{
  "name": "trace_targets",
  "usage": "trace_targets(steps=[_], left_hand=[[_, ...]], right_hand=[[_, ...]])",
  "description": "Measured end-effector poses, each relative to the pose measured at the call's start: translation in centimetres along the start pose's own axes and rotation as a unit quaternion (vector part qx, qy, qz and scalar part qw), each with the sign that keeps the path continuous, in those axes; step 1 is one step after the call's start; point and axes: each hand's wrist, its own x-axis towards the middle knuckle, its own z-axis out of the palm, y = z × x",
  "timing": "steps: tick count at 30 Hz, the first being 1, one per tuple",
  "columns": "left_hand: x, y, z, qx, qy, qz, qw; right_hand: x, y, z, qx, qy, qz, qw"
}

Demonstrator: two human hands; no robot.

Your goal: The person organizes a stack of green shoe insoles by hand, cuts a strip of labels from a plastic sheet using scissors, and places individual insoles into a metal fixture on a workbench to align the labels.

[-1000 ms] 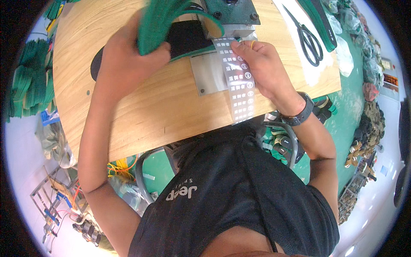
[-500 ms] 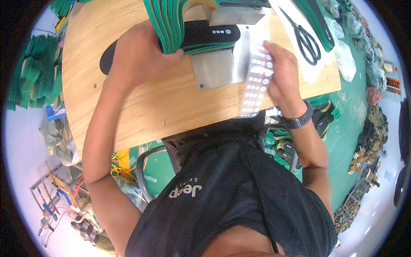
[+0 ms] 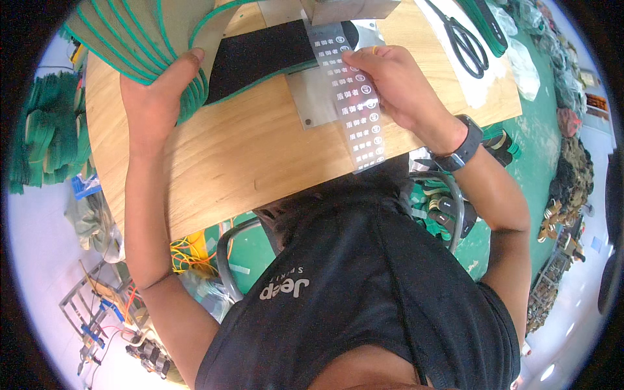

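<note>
Two bare hands at work over a round wooden table (image 3: 247,156).

Left hand (image 3: 156,97): closed around a fanned stack of green-edged insoles (image 3: 140,32), thumb pressed across the lower layers; the stack is held up at the table's far left.

Right hand (image 3: 396,84): fingers pinched on a clear strip of printed labels (image 3: 354,97), which runs from beside the metal press (image 3: 351,8) down past the table's near edge. A dark wristband sits on that wrist.

Black insole (image 3: 266,55): lies flat, black face up, on the grey metal plate (image 3: 318,107) below the press, its right end touching the strip.

Risks, as judged: the strip hangs loose and could skew, so a label might land crooked on the insole; the fanned stack could slip from the grip, since only the thumb pins it; fingers are near the press.

Surroundings: black scissors (image 3: 463,42) on white paper at the far right; more green insoles piled off the table at left (image 3: 45,130); a chair frame (image 3: 448,195) and tangled cables (image 3: 188,253) below. The stack hides part of the table's far side.
</note>
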Motion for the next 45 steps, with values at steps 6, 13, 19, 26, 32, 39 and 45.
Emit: trace_targets(steps=[6,13,19,26,32,39,45], left_hand=[[0.3,-0.9,-1.1,0.059,-0.053,-0.019,0.997],[0.3,-1.0,-1.1,0.073,-0.065,0.003,0.995],[0.4,-0.9,-1.0,0.087,-0.074,-0.008,0.993],[0.5,-2.6,-1.4,0.080,-0.028,0.043,0.995],[0.6,-3.6,-2.0,0.104,-0.050,0.064,0.991],[0.4,-2.7,-1.5,0.092,-0.026,0.070,0.993],[0.3,-2.3,-1.3,0.105,-0.033,0.050,0.993]], right_hand=[[0.0,-0.4,0.0,-0.033,-0.020,0.011,0.999],[0.4,-0.4,-0.5,-0.034,-0.053,0.012,0.998],[-0.3,-1.5,0.4,-0.122,-0.047,0.031,0.991],[1.1,-1.3,0.0,-0.044,-0.085,0.044,0.994],[0.3,-0.5,-1.2,0.024,-0.032,0.050,0.998],[0.7,-0.2,-1.1,0.010,-0.052,0.050,0.997],[1.0,-0.1,-1.1,-0.009,-0.071,0.051,0.996]])
